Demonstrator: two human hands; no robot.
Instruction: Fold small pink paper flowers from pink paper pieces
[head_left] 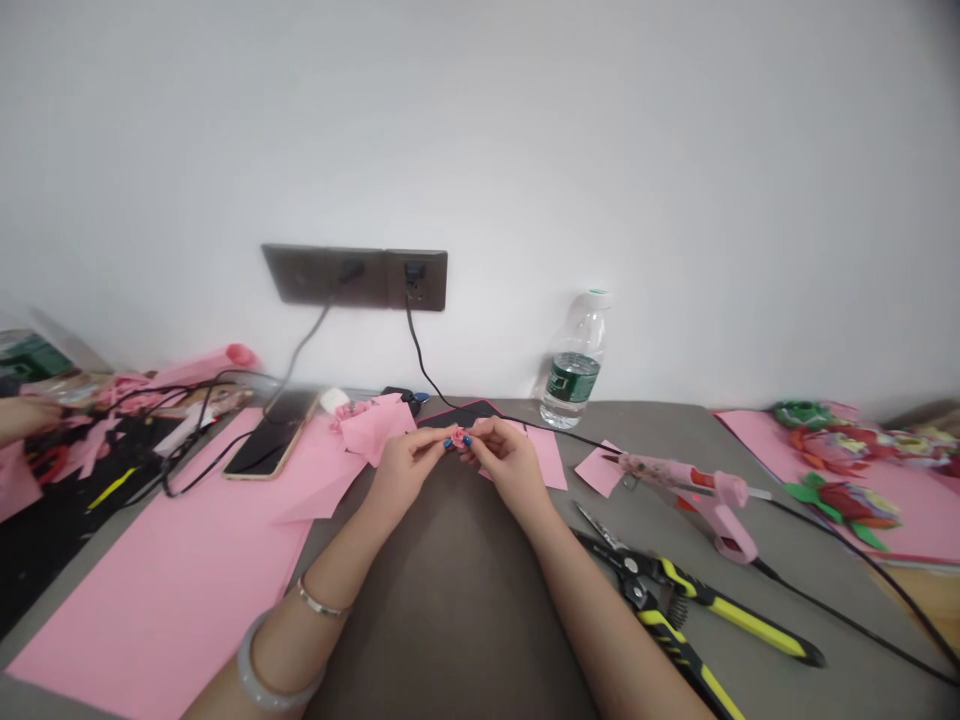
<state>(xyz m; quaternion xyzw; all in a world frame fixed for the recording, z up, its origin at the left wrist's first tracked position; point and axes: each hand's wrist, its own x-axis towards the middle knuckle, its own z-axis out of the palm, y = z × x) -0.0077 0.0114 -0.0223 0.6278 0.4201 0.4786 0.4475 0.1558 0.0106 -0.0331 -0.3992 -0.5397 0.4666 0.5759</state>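
Pinching a small pink paper rose (458, 438) between them, the left hand (405, 472) and the right hand (510, 468) meet above a dark brown desk mat (450, 600). The fingers of both hands are closed on the rose, and the blue-nailed fingertips (448, 443) press in from either side. The rose sits between the two hands, with its pink top showing above the fingertips.

Just far of the hands lies a crumpled pink paper piece (373, 428), and a small pink offcut (598, 468) lies to the right. A large pink sheet (172, 590) covers the near left of the grey table (630, 425), and a smartphone (268, 437) lies beyond it. To the right, a pink glue gun (697, 495) rests beside yellow-and-black pliers (675, 600). Farther right, finished paper flowers (840, 460) lie on a pink sheet (915, 510). A water bottle (576, 365) stands near the wall, below a dark socket panel (360, 277) with black cables (420, 350) plugged in. At the far left edge, another person's hand (26, 420) reaches in over a cluttered pile of pink paper (127, 395).
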